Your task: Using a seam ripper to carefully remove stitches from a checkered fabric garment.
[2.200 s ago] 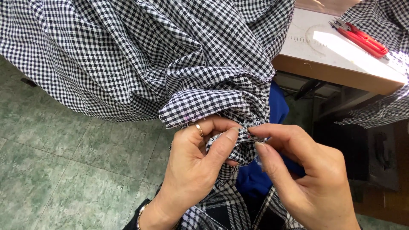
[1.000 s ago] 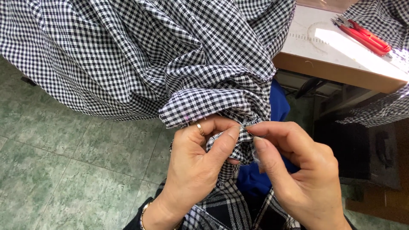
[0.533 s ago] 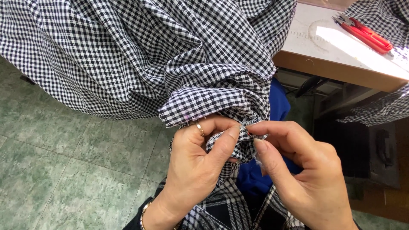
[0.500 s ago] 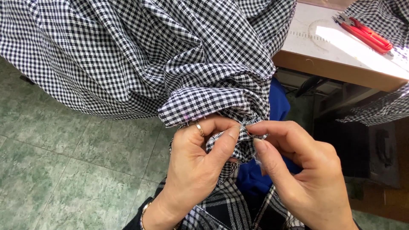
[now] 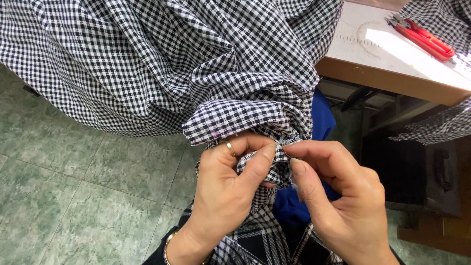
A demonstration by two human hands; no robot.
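Green floor — fabric bunched (pinched).

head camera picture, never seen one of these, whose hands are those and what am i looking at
The camera sits on a person's head and looks down, so the two bare hands are that person's own. There is no machine here.

The left hand, which wears a ring, and the right hand meet at a bunched edge of black and white checked fabric. The fingers of the left hand pinch a small fold of it, and the right hand's fingertips press in right beside them. Whether the right hand holds a needle or the like is too small to tell.

The rest of the cloth hangs in a big heap above the hands. Something blue shows behind it. Below is a green tiled floor. At the upper right stands a wooden table with a red-handled tool lying on it.
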